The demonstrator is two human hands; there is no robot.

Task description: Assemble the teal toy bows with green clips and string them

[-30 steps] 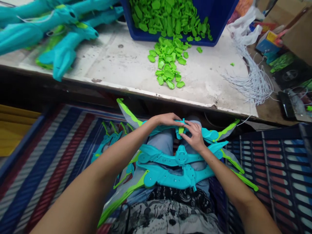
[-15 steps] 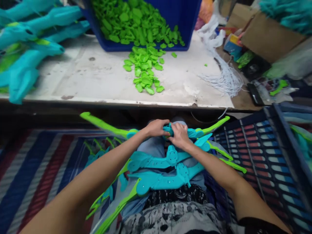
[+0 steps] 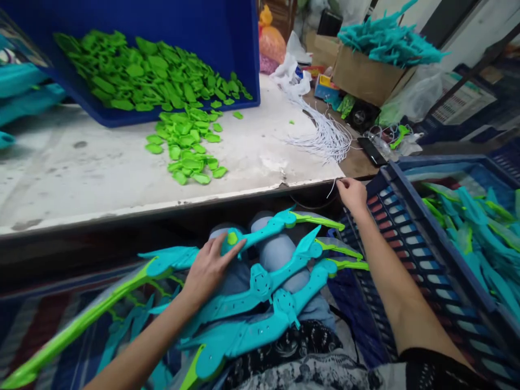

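Across my lap lie several turquoise toy bows with lime-green limbs. My left hand (image 3: 209, 262) grips the farthest toy bow (image 3: 264, 232) just beside its hub, where a lime-green cap (image 3: 232, 238) sits. Closer to my body, a second bow (image 3: 260, 281) and a third bow (image 3: 284, 306) show bare turquoise hubs without a green cap. My right hand (image 3: 352, 195) is at the table's front edge, thumb and finger pinched on the end of a white string (image 3: 332, 188) that hangs over the edge. Most white strings lie in a loose bundle (image 3: 329, 135) just beyond.
A tipped blue bin (image 3: 254, 65) spills green caps (image 3: 190, 146) onto the white table (image 3: 122, 184). At right stands a blue slatted crate (image 3: 439, 292) holding bows. A carton (image 3: 361, 76) of turquoise parts and a phone (image 3: 371, 151) are at the back right.
My right hand has left the bow's hub and moved right to the string at the table edge. My left hand stays on the bow, whose hub now shows a green cap. The view has turned right.
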